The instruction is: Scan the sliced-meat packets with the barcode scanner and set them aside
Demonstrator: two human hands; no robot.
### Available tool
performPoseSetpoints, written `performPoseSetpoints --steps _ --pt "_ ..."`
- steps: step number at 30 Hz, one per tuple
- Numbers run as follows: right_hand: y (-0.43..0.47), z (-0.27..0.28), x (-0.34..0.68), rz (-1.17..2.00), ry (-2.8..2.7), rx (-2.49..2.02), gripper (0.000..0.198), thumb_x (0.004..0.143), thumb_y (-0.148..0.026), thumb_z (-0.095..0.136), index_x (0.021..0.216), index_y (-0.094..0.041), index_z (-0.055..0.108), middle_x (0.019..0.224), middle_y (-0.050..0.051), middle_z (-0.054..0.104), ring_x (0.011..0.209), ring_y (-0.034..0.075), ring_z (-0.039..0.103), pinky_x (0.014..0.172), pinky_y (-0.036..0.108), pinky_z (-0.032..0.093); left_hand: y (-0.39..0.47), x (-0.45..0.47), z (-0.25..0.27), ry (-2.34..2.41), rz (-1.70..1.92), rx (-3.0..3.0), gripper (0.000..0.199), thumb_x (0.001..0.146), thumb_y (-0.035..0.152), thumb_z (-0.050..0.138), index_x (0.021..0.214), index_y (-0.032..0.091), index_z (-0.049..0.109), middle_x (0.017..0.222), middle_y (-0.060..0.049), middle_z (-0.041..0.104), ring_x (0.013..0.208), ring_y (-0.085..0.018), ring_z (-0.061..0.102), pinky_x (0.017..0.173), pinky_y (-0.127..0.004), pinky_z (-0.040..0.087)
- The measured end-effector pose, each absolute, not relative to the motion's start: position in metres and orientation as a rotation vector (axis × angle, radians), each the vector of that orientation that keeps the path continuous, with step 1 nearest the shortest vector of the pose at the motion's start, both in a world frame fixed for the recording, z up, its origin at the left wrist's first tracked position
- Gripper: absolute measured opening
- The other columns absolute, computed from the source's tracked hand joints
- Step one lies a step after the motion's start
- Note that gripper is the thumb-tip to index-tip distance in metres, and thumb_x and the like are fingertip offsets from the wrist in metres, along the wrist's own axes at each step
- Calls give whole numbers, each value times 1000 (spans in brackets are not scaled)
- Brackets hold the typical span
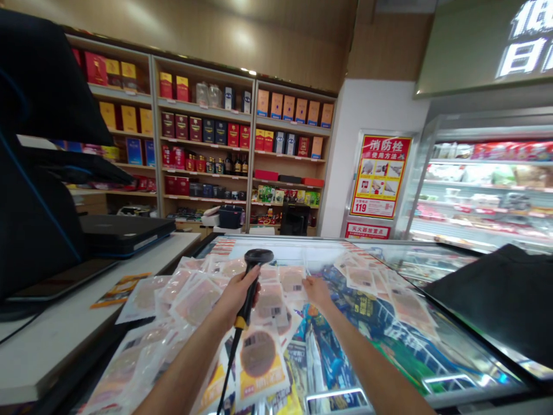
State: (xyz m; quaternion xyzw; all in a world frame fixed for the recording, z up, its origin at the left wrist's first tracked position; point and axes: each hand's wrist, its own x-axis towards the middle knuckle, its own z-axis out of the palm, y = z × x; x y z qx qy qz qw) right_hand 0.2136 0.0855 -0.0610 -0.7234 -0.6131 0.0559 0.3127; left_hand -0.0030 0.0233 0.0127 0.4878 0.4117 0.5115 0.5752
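Observation:
My left hand [238, 294] is wrapped round the handle of a black and yellow barcode scanner [249, 294], its head up and its cable running down towards me. To the right, my right hand [317, 291] is closed, its fingertips at the right edge of a flat clear packet [290, 280] with a barcode label. A thin see-through edge stands up just above those fingers. Under both hands, many similar packets with round, flat brownish contents lie spread over a glass-topped freezer [345, 397]. One packet with an orange label [259, 360] lies below the scanner.
A white counter [47, 357] on the left bears a black checkout terminal [38, 173] and a black cash drawer [129, 233]. More packets [406, 302] lie on the freezer's right side, near a dark cloth-like shape [496, 300]. Shelves of boxes [207, 129] stand behind.

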Motion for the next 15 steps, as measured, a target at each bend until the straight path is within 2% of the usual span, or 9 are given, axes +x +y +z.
performPoseSetpoints --steps 4,8,12,15 --pt "82 -63 198 24 -1743 -2017 33 78 -29 30 88 -17 59 86 11 61 79 20 57 63 27 38 24 0 8 979 1195 1119 33 61 48 55 66 16 49 46 5 50 35 -6 44 34 -17 32" --pt "82 -59 212 -19 -1659 -2071 37 77 -35 34 105 -17 50 100 12 55 90 21 53 72 30 39 23 3 5 983 1176 1103 32 62 47 56 64 16 49 45 5 50 34 -6 44 34 -17 33" --pt "81 -52 269 -94 -1421 -2155 43 75 -33 38 113 -14 45 107 13 52 102 22 46 80 30 36 25 7 0 972 1148 1148 34 62 49 55 63 15 50 47 3 52 35 -6 44 34 -17 33" --pt "75 -49 322 -107 -1194 -2314 46 74 -36 39 115 -15 43 110 12 51 103 26 45 79 35 38 30 8 -6 993 1121 1148 36 62 50 54 62 15 50 47 3 52 35 -6 44 34 -17 33"
